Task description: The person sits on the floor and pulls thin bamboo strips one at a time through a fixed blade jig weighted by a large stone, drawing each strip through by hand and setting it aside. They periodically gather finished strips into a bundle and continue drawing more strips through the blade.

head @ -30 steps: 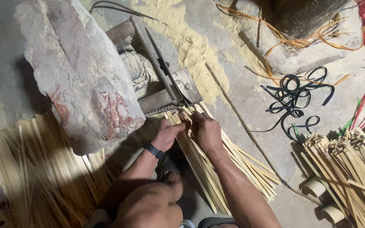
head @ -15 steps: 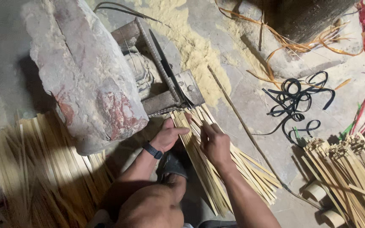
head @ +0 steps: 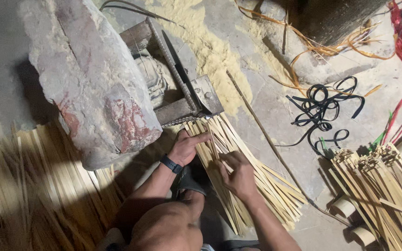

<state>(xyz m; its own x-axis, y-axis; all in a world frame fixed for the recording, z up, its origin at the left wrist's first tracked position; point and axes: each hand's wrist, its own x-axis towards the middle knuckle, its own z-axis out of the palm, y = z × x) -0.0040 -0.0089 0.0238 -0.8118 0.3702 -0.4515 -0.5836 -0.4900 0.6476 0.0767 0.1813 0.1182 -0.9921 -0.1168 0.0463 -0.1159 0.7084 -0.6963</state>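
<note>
Down on the floor, head view: a person is crouching over a fan of pale bamboo strips (head: pixel 238 167) lying on the concrete floor (head: pixel 275 102).
Left hand (head: pixel 186 146): it is resting flat on the upper end of the strips, thumb stretched out toward the metal tool, fingers loose and not closing on anything; a dark band is sitting on the wrist.
Right hand (head: pixel 239 175): it is lying on the middle of the strips with fingers curled, pinching a few of them.
Metal cutter (head: pixel 187 90): a long blade in a rusty frame is sitting just above the strip ends, beside a big stone block (head: pixel 94 79).
Left pile (head: pixel 29 186): more loose strips are spreading under the block.
Right bundles (head: pixel 378 186): tied sticks are stacking up near the edge.
Black bands (head: pixel 324 109): they are lying tangled, well apart from the hands.
Sawdust (head: pixel 210 42): it is covering the floor past the cutter.
</note>
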